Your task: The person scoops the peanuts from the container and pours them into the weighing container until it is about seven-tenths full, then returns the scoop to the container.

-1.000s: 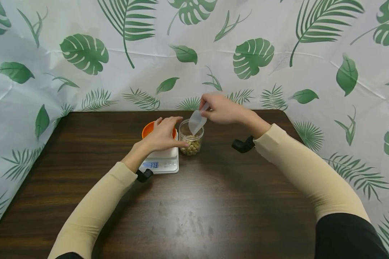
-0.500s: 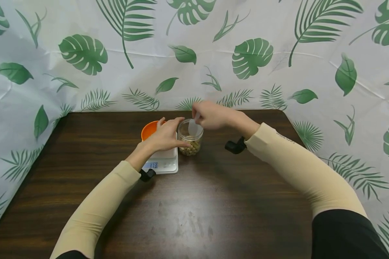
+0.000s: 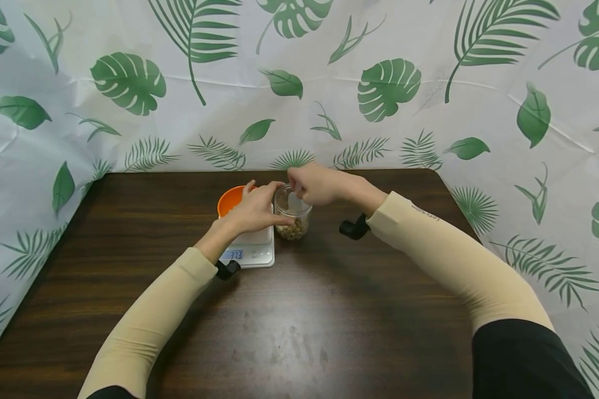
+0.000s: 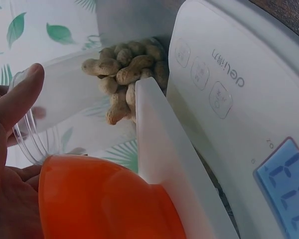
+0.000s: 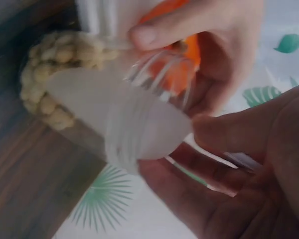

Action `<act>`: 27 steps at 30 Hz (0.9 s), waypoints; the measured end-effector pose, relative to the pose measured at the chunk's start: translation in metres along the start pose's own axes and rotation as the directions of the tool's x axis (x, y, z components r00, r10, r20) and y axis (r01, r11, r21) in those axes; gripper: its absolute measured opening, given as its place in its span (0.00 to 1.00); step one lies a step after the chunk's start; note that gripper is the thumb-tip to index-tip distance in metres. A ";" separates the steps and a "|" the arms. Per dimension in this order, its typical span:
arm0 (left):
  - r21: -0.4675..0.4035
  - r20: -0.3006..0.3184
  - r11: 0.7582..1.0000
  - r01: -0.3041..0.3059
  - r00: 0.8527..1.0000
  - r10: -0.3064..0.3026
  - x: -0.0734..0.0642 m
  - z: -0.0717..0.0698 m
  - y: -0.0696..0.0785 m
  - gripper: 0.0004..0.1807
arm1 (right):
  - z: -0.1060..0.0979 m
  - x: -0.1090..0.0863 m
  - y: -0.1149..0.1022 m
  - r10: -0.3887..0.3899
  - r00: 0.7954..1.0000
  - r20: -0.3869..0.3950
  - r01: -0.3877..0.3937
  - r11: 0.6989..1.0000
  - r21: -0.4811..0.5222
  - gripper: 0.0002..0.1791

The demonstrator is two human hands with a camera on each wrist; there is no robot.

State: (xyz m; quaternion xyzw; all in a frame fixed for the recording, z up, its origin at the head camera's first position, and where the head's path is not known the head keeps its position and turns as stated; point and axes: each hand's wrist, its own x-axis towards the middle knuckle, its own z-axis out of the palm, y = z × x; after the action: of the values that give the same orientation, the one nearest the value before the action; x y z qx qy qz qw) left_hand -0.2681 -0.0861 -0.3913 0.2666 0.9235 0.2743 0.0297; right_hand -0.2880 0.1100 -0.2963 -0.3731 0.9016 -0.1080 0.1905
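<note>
A clear jar (image 3: 305, 217) with peanuts (image 4: 134, 62) in its lower part stands on the dark table beside the scale. My left hand (image 3: 252, 213) holds it near the rim, thumb on the near side and fingers on the far side. With its thumb and fingers my right hand (image 3: 320, 184) pinches a translucent white scoop (image 5: 92, 94) at the jar's mouth. The scoop's blade slants down inside the jar, its tip at the peanuts. Under my left hand an orange bowl (image 3: 228, 200) sits on a white kitchen scale (image 3: 255, 256).
The scale's display (image 3: 233, 254) reads about 373; a decimal point is too small to tell. Behind the brown wooden table (image 3: 289, 321) hangs a white cloth (image 3: 329, 83) with green leaf prints, close to the jar. The jar stands near the table's far edge.
My right hand has moved left and down, lowering the scoop from above the rim into the jar towards the peanuts. The left hand has stayed almost still. The reading looks unchanged.
</note>
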 end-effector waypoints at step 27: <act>-0.021 0.013 1.000 0.011 1.000 -0.011 -0.001 -0.002 -0.001 0.46 | 0.029 0.007 0.008 0.086 0.975 -0.207 -0.037 0.972 0.230 0.10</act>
State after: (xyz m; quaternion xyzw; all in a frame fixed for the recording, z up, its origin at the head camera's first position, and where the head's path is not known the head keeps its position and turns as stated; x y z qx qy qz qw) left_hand -0.2678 -0.0887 -0.3902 0.2630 0.9217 0.2823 0.0399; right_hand -0.2851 0.1091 -0.3274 -0.3071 0.9100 -0.2430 0.1361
